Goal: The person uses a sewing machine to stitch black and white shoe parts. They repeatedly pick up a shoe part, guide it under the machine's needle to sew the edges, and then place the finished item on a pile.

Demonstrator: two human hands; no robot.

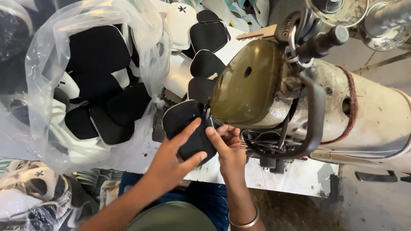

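A black padded piece with a white edge (185,122) lies under the head of an olive and cream sewing machine (257,81). My left hand (173,156) presses flat on this piece with its fingers spread over the near edge. My right hand (227,147) pinches the piece's right side close beneath the needle area. A thin metal bangle (244,223) sits on my right wrist. The needle itself is hidden behind the machine head.
A clear plastic bag (85,85) of several black and white padded pieces fills the left. More such pieces (207,42) trail behind the machine. The white table (295,177) ends just right of my hands. Another bag of pieces (30,188) sits low at left.
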